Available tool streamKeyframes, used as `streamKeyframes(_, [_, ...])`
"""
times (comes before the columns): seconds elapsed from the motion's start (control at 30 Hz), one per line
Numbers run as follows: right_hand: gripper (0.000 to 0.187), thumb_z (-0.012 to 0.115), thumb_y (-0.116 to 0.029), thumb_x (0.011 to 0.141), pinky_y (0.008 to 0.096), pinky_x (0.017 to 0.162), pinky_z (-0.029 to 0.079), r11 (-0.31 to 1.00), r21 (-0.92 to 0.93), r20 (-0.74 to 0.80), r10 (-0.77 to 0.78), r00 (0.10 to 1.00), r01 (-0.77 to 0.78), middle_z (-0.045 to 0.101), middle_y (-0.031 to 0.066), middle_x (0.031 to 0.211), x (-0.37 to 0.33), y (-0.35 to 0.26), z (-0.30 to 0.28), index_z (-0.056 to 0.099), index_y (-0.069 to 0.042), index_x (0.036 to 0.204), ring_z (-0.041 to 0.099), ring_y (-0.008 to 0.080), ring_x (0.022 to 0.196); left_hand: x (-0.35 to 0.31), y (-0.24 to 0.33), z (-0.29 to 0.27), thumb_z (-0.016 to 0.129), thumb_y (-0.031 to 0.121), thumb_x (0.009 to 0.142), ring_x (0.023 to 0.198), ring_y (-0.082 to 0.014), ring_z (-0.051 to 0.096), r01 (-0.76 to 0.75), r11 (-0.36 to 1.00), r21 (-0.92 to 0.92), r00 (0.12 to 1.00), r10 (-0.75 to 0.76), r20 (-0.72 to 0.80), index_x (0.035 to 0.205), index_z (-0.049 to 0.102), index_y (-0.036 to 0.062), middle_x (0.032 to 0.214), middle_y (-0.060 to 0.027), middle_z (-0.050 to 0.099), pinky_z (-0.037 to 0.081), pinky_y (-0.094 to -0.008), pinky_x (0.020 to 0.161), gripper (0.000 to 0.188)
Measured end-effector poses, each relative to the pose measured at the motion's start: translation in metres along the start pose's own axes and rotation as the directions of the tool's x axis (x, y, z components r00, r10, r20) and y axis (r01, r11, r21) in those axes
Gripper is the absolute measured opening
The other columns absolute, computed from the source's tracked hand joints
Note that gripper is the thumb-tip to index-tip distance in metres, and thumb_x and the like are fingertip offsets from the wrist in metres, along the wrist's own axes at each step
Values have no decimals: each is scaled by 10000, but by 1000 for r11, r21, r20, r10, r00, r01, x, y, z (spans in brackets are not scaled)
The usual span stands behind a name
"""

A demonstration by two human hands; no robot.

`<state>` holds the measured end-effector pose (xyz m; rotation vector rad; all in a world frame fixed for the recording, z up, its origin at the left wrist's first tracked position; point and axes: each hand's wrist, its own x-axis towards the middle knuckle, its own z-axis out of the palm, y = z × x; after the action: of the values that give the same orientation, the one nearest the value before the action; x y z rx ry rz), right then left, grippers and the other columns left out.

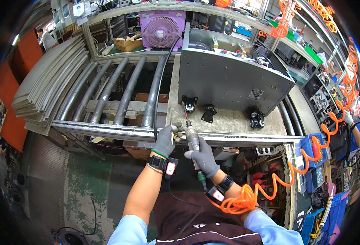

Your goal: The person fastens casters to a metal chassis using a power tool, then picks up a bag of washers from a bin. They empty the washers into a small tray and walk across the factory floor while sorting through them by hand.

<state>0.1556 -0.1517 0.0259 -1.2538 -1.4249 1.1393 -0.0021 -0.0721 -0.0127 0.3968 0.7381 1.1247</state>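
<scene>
One power screwdriver [192,139], gripped in the gloved right hand [205,157], stands at the bench's [229,124] near edge, tip toward the left caster [189,107] of a dark metal cabinet [229,81] — gloved left hand [165,141] beside it, fingers curled, hold indiscernible.

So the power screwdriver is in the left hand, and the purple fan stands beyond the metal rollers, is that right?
Not quite: the head view shows the power screwdriver in the right hand, not the left hand. The purple fan does stand beyond the metal rollers.
</scene>
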Motion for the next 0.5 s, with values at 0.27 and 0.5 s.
streamKeyframes(0.27, [586,705,-173,620,310,736,454,997,74,-120,20,993,-12,581,113,898,31,21,20,461,32,1112,558,185,789,-15,8,-1,536,109,854,561,-104,523,-51,989,142,996,61,-63,1029,572,46,774,-58,615,398,-199,434,189])
streamKeyframes(0.5, [543,687,-99,639,281,675,480,993,116,-174,41,984,-20,591,97,862,29,-3,49,452,34,1110,580,156,749,-18,17,-1,551,186,856,449,-57,421,-20,949,314,991,61,-120,1034,604,56,610,39,489,290,-184,362,227])
